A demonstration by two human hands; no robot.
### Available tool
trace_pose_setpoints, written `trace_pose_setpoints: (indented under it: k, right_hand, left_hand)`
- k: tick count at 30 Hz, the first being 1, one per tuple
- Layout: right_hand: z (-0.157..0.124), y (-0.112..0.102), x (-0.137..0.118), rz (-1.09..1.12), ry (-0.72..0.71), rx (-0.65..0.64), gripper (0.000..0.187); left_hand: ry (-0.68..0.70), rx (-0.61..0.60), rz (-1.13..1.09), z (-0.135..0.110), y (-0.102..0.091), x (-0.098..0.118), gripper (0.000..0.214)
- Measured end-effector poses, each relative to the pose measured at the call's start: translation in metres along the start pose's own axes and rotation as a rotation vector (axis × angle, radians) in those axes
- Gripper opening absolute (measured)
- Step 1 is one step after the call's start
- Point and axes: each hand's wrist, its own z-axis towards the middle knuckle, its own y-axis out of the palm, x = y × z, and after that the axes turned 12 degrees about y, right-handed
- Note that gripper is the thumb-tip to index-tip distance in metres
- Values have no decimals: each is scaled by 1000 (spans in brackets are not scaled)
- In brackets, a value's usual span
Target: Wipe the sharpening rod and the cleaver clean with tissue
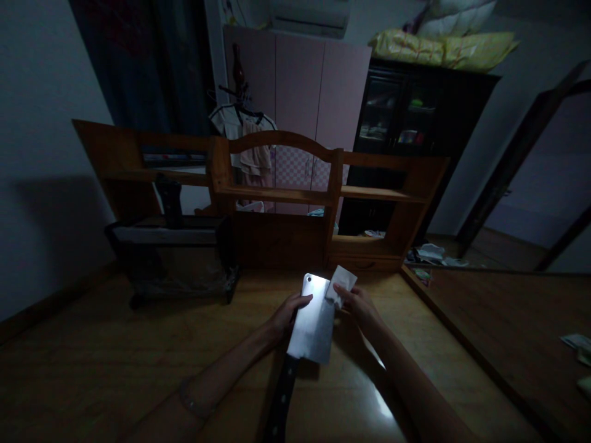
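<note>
A cleaver (311, 329) with a broad shiny blade and a black riveted handle is held above the wooden desk, its handle pointing down toward me. My left hand (289, 312) grips the blade by its left edge, thumb on the flat face and the other fingers hidden behind it. Between the thumb and fingers of my right hand (357, 304) is a folded white tissue (342, 283), which lies against the upper right edge of the blade. Part of the tissue hangs below my right fingertips.
On the left of the wooden desktop (184, 344) stands a black-framed knife block (173, 252) with a black handle sticking up. A wooden shelf unit (281, 195) runs along the desk's back. Beyond are a pink wardrobe (298, 92) and a dark cabinet (429, 117).
</note>
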Motion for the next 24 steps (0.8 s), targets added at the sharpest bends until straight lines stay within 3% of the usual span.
trace_pose_setpoints:
  k: [9, 15, 24]
  right_hand:
    - [-17, 14, -8, -52, -22, -110, 36]
    - [-29, 23, -13, -122, 19, -179, 34]
    - [-27, 18, -10, -247, 52, -330, 36]
  left_hand:
    - [58, 2, -31, 2, -3, -5, 41]
    - [111, 82, 16, 9, -14, -10, 44]
    - [195, 217, 20, 11, -17, -5, 42]
